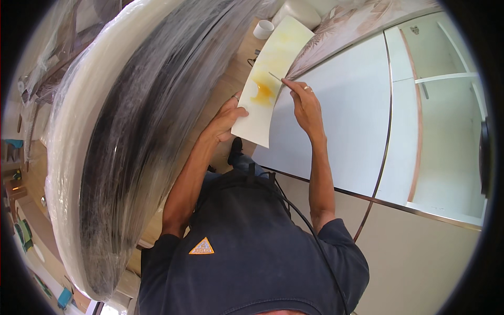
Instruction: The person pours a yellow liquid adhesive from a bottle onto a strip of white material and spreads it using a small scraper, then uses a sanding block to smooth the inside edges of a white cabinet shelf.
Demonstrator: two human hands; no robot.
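My left hand [226, 119] grips the lower left edge of a long, pale, slightly curved sheet [254, 122], its thumb lying on the front face. Near the middle of the sheet spreads a wet-looking orange-yellow patch [264, 92], with fainter yellow smears toward the far end. Between the fingertips of my right hand [306, 107] is a thin stick-like tool [274, 76]. Its tip points at the sheet just above the orange patch; whether it touches, I cannot tell. A ring shows on one right finger.
Tall furniture wrapped in clear plastic [142, 115] curves along the left. To the right are white cabinet panels [336, 115] with an open compartment [446, 131]. Beyond the sheet stands a white cup [263, 29]. A black cable [310, 231] hangs across my shirt.
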